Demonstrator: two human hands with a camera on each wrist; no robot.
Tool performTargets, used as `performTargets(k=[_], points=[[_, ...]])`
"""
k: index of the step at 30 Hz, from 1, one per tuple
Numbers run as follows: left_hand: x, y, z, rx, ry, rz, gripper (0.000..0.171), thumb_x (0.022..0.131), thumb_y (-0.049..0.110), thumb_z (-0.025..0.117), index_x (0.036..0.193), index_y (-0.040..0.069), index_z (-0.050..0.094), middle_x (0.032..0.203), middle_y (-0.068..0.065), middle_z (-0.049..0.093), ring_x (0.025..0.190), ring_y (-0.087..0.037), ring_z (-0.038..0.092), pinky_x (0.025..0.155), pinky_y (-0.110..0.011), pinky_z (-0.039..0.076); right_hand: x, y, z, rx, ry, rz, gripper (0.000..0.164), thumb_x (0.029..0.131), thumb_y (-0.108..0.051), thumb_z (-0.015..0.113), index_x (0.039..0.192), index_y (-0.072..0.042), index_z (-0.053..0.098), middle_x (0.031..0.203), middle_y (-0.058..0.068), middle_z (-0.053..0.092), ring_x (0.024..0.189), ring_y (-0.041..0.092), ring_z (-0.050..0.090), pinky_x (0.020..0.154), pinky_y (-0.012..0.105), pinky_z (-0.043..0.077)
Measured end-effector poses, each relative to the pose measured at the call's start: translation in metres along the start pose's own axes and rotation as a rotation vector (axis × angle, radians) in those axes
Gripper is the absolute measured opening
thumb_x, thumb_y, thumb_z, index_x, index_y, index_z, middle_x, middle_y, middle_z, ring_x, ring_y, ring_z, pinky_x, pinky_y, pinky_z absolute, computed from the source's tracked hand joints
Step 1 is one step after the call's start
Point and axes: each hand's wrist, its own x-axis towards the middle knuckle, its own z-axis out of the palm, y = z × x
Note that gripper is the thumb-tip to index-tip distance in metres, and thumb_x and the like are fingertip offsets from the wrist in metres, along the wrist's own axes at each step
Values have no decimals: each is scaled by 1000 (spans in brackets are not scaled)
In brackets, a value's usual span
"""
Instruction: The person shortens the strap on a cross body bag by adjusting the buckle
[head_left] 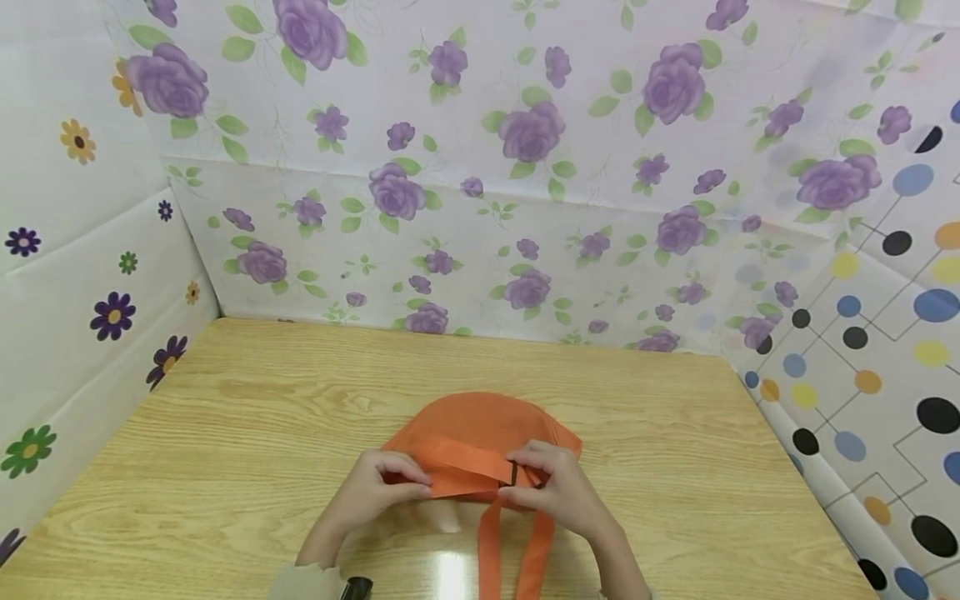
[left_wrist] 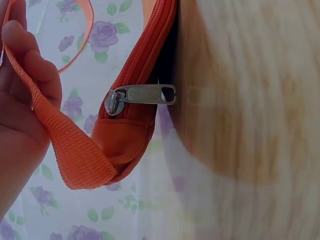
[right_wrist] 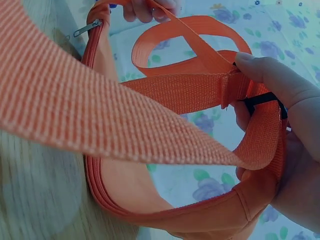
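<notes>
An orange waist bag (head_left: 480,417) lies on the table in front of me. My left hand (head_left: 378,483) pinches its orange strap (head_left: 461,457) on the left side. My right hand (head_left: 555,487) grips the strap between thumb and fingers beside a black strap slider (head_left: 513,472). In the right wrist view the strap loops round, and the slider (right_wrist: 260,100) is partly covered by the fingers. The left wrist view shows a metal zipper pull (left_wrist: 145,93) at the bag's end, where the strap is sewn on.
Two strap lengths (head_left: 489,550) hang toward me over the wood-grain table (head_left: 262,417). Behind it stands a flower-patterned sheet (head_left: 465,250), with patterned sheets at left and right. A small black object (head_left: 358,588) shows at my left cuff.
</notes>
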Motion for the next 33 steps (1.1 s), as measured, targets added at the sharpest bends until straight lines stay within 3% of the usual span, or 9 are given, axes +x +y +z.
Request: performTargets(k=[8, 18, 25, 33], points=[[-5, 6, -7, 16, 10, -29, 8, 74, -1, 69, 82, -3, 70, 79, -10, 66, 73, -15, 60, 62, -28, 49, 2, -23, -11, 20, 10, 14, 26, 71, -2, 73, 95, 6, 65, 76, 5, 56, 55, 8, 34, 47, 18, 31], [-11, 2, -25, -24, -36, -52, 9, 78, 3, 67, 84, -3, 69, 82, -9, 66, 65, -14, 59, 51, -34, 50, 0, -17, -14, 43, 20, -22, 26, 70, 1, 73, 94, 5, 65, 76, 5, 56, 53, 12, 33, 45, 20, 31], [-14, 3, -34, -82, -59, -60, 10, 79, -1, 65, 86, -7, 67, 81, -12, 65, 63, -25, 62, 52, -44, 50, -2, -15, -18, 52, 25, -43, 28, 69, 4, 72, 96, 6, 64, 73, 5, 52, 52, 8, 28, 43, 22, 29], [-17, 1, -40, -57, -59, -45, 8, 78, -3, 65, 85, -6, 68, 80, -11, 65, 66, -27, 62, 55, -41, 51, -4, -14, -20, 42, 29, -44, 29, 68, 5, 72, 96, 7, 64, 71, 4, 51, 53, 8, 27, 42, 24, 28]])
